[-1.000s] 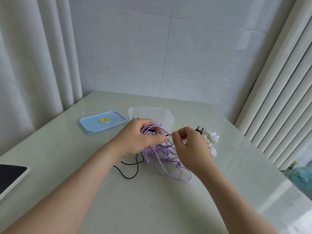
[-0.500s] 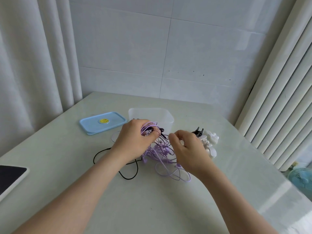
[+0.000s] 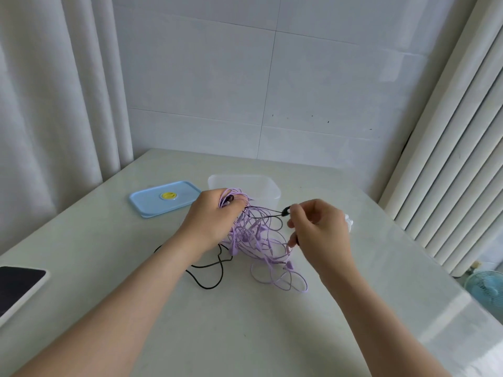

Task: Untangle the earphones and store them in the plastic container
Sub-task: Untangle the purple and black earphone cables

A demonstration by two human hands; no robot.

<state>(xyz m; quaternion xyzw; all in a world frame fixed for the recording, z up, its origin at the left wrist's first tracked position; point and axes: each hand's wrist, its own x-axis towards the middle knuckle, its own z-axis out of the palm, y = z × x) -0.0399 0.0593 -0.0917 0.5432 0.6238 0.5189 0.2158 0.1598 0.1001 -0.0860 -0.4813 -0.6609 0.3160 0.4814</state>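
Standing on the table (image 3: 109,254), the container (image 3: 268,186) has hazy walls, its inside hard to read; the lid (image 3: 152,202) lies flat beside it. The left hand (image 3: 213,221) grips the purple earphones (image 3: 258,238), tangled just before the container; the right hand (image 3: 319,229) pinches a black earbud (image 3: 285,212). A white thing (image 3: 349,221) is mostly hidden behind that hand.

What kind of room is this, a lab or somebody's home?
Probably a home rather than a lab: white curtains hang beside a tiled wall, a small fan stands nearby, and the table sits in the corner.
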